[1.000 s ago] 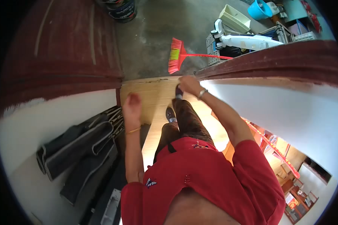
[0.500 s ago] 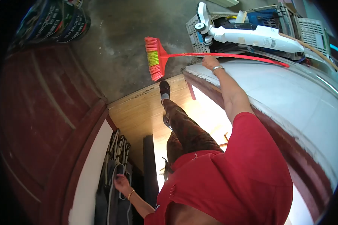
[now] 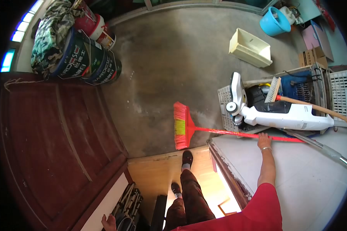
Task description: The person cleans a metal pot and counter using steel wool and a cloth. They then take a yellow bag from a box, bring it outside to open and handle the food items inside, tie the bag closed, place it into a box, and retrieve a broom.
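Note:
A broom point(image 3: 185, 126) with red and yellow-green bristles and a long red handle lies across the doorway area, its head to the left over the concrete. My right hand point(image 3: 264, 141), a silver bangle at its wrist, has its fingers round the handle toward its far right part. Down at the bottom left is my left hand point(image 3: 109, 222), holding nothing, its fingers apart. It is beside a bundle of folded metal-framed items point(image 3: 128, 204) leaning by the wall. Part of that hand is cut off by the frame edge.
A dark red door point(image 3: 46, 146) stands at the left, paint buckets point(image 3: 79, 57) behind it. To the right are a white floor cleaner point(image 3: 281, 116), a brush point(image 3: 273, 89), a crate point(image 3: 227, 109) and a white surface point(image 3: 293, 173). Farther back sit a cream bin point(image 3: 250, 48) and a blue bucket point(image 3: 275, 22).
The view has tilted up, showing more floor. My right hand has shifted along the broom handle toward its end. My left hand is now lower, at the frame's bottom edge.

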The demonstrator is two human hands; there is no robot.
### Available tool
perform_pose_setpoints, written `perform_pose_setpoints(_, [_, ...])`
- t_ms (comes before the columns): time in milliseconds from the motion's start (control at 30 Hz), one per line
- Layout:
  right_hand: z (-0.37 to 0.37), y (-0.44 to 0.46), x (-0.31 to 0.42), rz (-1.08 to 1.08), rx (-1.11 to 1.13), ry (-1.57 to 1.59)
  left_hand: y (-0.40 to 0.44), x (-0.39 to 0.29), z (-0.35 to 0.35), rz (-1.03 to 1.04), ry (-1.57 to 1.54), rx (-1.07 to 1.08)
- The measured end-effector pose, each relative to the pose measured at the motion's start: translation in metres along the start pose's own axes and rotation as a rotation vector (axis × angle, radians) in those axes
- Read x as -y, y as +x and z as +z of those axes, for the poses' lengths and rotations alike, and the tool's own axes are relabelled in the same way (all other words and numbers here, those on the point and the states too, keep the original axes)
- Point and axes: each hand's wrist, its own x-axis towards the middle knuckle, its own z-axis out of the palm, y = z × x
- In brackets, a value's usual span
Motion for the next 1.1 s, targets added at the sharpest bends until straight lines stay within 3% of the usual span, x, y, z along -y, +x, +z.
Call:
perform_pose_setpoints(33, [-0.007,0.006,0.002,0.021,0.031,-0.033,-0.017,0.010,0.024,0.006,-0.019,0.008])
perform_pose_setpoints(100, [-0.015,0.016,0.010,0.005,0.058,-0.017,-0.045,0.013,0.049,-0.210,-0.027,0.015])
perform_pose_setpoints(133, [-0.020,0.013,0.015,-0.003,0.103,-0.006,-0.042,0.015,0.044,-0.202,0.066,0.181])
perform_pose_setpoints(167, [-0.028,0.011,0.019,-0.009,0.100,-0.002,-0.036,0.016,0.042,-0.196,0.062,0.180])
perform_pose_setpoints(233, [-0.061,0.001,0.027,0.020,0.334,0.131,-0.048,0.018,0.058,-0.299,0.067,0.145])
perform_pose_setpoints(433, [-0.150,-0.053,0.061,-0.138,0.357,0.224,-0.042,0.016,0.060,-0.371,0.025,0.276])
perform_pose_setpoints(500, [-0.172,-0.057,0.080,-0.147,0.375,0.198,-0.030,0.020,0.061,-0.378,0.006,0.313])
perform_pose_setpoints(567, [-0.226,-0.070,0.097,-0.146,0.341,0.242,-0.062,0.020,0.079,-0.120,0.172,0.435])
perform_pose_setpoints(633, [-0.268,-0.067,0.105,-0.125,0.355,0.269,-0.030,0.023,0.096,-0.483,-0.019,0.416])
perform_pose_setpoints(700, [-0.291,-0.068,0.113,-0.099,0.360,0.303,0.010,0.041,0.113,-0.623,0.078,0.648])
perform_pose_setpoints(733, [-0.295,-0.068,0.110,-0.127,0.390,0.376,0.026,0.048,0.122,-0.624,0.086,0.662])
perform_pose_setpoints(800, [-0.313,-0.066,0.116,-0.145,0.407,0.484,0.050,0.069,0.152,-0.343,0.319,0.753])
perform_pose_setpoints(867, [-0.304,-0.063,0.124,-0.166,0.321,0.512,0.073,0.080,0.203,-0.557,0.090,0.544])
perform_pose_setpoints(900, [-0.299,-0.055,0.133,-0.226,0.276,0.554,0.064,0.054,0.235,-0.559,0.169,0.752])
perform_pose_setpoints(933, [-0.320,-0.064,0.153,0.046,0.365,0.741,0.057,0.040,0.272,-0.619,0.135,0.686])
perform_pose_setpoints(967, [-0.334,-0.074,0.164,0.056,0.401,1.128,0.044,0.022,0.303,-0.678,0.113,0.602])
perform_pose_setpoints(1100, [-0.412,-0.100,0.217,0.133,0.333,1.365,0.004,-0.041,0.413,-0.478,0.155,0.685])
